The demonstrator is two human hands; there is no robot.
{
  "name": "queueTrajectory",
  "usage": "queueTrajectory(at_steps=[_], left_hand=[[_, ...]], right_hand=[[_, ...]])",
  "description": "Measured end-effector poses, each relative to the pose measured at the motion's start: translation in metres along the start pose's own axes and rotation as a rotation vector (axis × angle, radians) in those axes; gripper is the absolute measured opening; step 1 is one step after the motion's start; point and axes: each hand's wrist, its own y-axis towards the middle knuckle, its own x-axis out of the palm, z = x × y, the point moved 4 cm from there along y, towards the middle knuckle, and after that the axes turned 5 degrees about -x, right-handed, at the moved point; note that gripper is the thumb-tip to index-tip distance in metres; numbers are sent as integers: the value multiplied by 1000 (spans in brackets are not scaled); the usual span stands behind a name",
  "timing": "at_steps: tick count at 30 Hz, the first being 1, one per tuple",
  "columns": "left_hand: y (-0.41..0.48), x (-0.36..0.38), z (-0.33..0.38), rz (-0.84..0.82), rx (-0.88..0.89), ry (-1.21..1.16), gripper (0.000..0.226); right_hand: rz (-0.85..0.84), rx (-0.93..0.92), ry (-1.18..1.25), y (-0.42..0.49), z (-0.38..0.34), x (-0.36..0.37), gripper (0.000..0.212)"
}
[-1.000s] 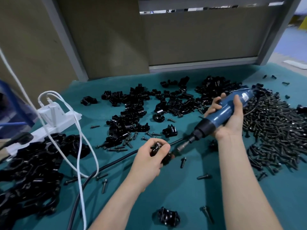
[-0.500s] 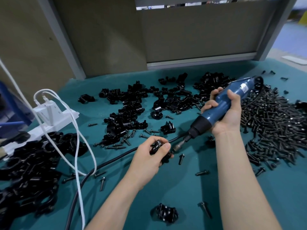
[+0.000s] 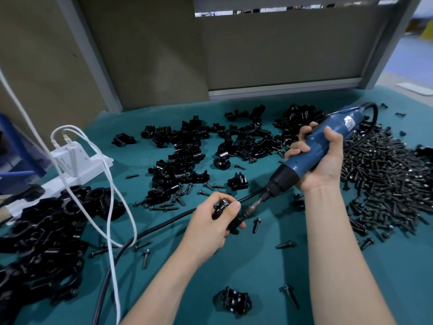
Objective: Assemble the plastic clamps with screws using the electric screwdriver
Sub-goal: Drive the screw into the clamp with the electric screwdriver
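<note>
Black plastic clamp (image 3: 221,207) is pinched in fingers of left hand (image 3: 210,231); blue electric screwdriver (image 3: 346,119) is gripped by right hand (image 3: 321,167). Screw-driving judged underway; bit alignment required.

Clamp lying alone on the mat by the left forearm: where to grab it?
Probably from straight above, pinching the clamp across its shorter near-far width. It lies flat on the mat, longer left to right, with bare mat around it; the nearest screw lies clear to its right.

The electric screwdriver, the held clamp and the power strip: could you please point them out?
electric screwdriver (image 3: 293,167), head view, blue body near the black collar
clamp (image 3: 221,208), head view, its exposed black top
power strip (image 3: 96,165), head view, white casing
</note>
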Motion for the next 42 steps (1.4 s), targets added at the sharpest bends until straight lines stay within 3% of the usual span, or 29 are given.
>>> queueTrajectory(at_steps=[9, 14, 16, 42], left_hand=[[0, -1, -1, -21, -15, 14, 11], [1, -1, -1, -35, -33, -13, 16], [0, -2, -1, -28, -34, -13, 16], [3, -3, -3, -17, 2, -50, 15]], right_hand=[[-85, 23, 21, 0, 1, 8, 14], [-189, 34, 78, -1, 3, 15, 49], [-209, 37, 72, -1, 4, 17, 53], [-202, 56, 73, -2, 10, 21, 53]])
